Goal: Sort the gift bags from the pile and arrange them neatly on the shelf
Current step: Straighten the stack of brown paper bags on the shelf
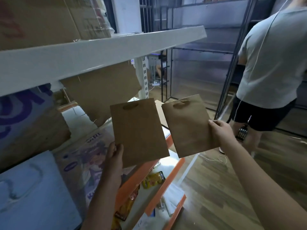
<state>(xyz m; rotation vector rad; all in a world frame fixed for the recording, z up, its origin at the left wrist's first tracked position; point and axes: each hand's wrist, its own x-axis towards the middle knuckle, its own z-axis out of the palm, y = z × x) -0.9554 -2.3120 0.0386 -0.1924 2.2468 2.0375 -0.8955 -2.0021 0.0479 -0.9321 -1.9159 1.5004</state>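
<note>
I hold two flat brown paper gift bags upright in front of the shelf. My left hand (115, 155) pinches the lower left edge of the left brown bag (138, 130). My right hand (221, 132) grips the right edge of the right brown bag (188, 125). The bags sit side by side, almost touching at their top corners, each with its handle lying flat near the top. On the shelf to the left lie a printed purple gift bag (88, 155) and a pale blue gift bag (31, 190) with rope handles.
A white shelf board (83, 52) runs overhead with cardboard boxes (41, 19) on it. Torn cardboard (103, 87) hangs behind the bags. Orange-edged lower shelves (166, 183) hold snack packets (154, 179). A person in a grey shirt (274, 63) stands at right on the wooden floor (216, 188).
</note>
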